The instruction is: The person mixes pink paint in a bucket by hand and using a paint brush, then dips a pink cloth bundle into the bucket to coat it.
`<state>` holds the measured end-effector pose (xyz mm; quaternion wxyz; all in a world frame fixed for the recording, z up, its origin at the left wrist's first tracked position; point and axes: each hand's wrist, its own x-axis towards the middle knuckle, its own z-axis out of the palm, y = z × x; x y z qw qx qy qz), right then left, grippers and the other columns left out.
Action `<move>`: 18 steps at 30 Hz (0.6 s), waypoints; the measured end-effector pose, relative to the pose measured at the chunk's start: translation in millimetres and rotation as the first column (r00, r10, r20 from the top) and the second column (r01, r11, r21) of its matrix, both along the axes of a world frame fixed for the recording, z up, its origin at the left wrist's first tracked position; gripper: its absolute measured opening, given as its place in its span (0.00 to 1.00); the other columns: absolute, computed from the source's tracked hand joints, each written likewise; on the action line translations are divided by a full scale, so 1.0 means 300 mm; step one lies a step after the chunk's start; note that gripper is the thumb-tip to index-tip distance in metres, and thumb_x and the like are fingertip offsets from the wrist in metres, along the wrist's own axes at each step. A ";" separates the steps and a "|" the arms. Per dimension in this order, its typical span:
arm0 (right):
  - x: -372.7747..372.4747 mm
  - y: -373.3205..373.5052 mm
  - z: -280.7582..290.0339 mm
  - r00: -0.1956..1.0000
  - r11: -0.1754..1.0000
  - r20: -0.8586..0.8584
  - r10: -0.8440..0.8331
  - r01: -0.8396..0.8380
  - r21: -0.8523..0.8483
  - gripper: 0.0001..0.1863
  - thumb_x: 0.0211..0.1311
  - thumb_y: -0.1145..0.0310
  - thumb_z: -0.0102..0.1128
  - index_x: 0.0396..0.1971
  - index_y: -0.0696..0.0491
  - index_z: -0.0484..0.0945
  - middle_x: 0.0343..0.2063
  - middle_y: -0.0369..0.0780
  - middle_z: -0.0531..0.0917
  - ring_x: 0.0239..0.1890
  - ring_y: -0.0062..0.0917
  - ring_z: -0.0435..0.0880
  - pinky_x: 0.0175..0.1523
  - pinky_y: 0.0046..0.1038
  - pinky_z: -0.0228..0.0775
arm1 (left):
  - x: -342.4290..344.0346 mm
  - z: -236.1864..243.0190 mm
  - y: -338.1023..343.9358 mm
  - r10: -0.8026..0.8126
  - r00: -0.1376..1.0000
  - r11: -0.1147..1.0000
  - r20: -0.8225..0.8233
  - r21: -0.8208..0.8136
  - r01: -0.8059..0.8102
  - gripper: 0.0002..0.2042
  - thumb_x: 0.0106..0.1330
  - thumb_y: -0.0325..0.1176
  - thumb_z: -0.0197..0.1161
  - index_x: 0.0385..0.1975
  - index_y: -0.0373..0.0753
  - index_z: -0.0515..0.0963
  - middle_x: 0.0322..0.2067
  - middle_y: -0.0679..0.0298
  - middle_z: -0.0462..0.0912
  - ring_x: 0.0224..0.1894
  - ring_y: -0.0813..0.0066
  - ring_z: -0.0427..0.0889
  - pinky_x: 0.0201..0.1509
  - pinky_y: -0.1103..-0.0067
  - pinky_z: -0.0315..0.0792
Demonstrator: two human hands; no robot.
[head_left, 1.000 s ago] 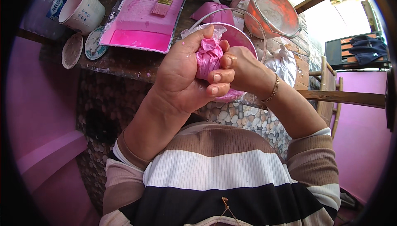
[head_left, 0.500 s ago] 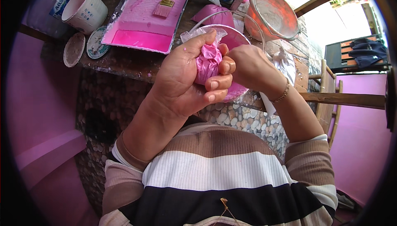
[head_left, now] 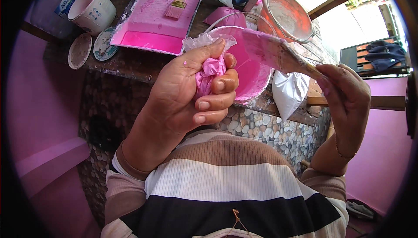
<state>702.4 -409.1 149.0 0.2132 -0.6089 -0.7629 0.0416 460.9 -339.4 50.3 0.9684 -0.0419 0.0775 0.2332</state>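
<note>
My left hand (head_left: 174,83) is closed around a crumpled pink plastic bag (head_left: 212,69), its clear, loose end sticking out above my thumb. Just behind that hand stands a bucket (head_left: 257,87) with pink paint inside and a raised wire handle. To the right, my right hand (head_left: 348,92) grips the narrow end of a wooden spatula (head_left: 285,57). Its broad blade is coated in pink and reaches over the bucket's rim. Beneath the spatula, a white plastic bag (head_left: 289,92) rests at the table's edge.
A paint tray (head_left: 152,27) with pink paint holds a brush (head_left: 177,5). Left of it are a white tub (head_left: 92,11) and two round lids (head_left: 104,44). An orange bucket (head_left: 287,16) and a tied pink bag (head_left: 226,16) stand at the back of the wooden table.
My right hand has come up and right from the bucket, with the spatula now showing in it. My left hand has shifted slightly left and down, still holding the pink bag.
</note>
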 end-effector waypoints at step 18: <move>-0.133 -0.160 -0.132 0.959 0.906 -0.153 -0.239 0.277 0.320 0.10 0.53 0.79 0.62 0.36 0.62 0.80 0.25 0.42 0.80 0.26 0.21 0.77 0.30 0.21 0.67 | -0.094 -0.032 -0.017 -0.146 0.985 0.988 -0.089 0.045 0.150 0.14 0.70 0.45 0.47 0.32 0.41 0.68 0.16 0.66 0.68 0.09 0.80 0.63 0.08 0.84 0.57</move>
